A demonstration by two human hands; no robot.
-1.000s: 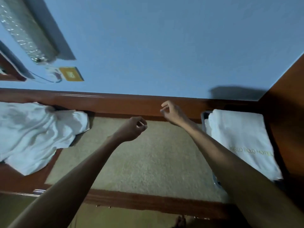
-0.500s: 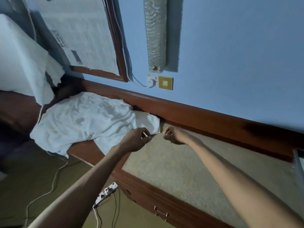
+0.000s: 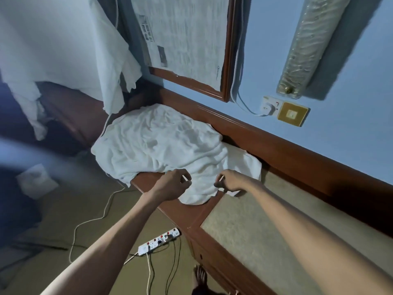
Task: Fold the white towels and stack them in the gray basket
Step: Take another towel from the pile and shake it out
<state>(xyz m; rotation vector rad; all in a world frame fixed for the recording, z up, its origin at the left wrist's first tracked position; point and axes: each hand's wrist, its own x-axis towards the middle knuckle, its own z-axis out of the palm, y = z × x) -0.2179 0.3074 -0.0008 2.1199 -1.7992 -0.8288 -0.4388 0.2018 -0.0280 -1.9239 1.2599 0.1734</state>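
Observation:
A crumpled white towel (image 3: 161, 145) lies heaped on the left end of the wooden table (image 3: 170, 207), against the wall. My left hand (image 3: 172, 185) hovers over the towel's near edge with curled fingers; whether it grips the cloth is unclear. My right hand (image 3: 231, 182) pinches the towel's near right edge between thumb and fingers. The gray basket is out of view.
The table's beige inlay (image 3: 255, 226) stretches to the right. A power strip (image 3: 159, 241) with cables lies on the floor below. White cloth (image 3: 63, 50) hangs at the upper left. A framed sheet (image 3: 187, 39) and a wall socket (image 3: 270, 106) are on the blue wall.
The view swung left, away from the basket with its folded towel. Both hands moved from the table's middle onto the near edge of the crumpled towel.

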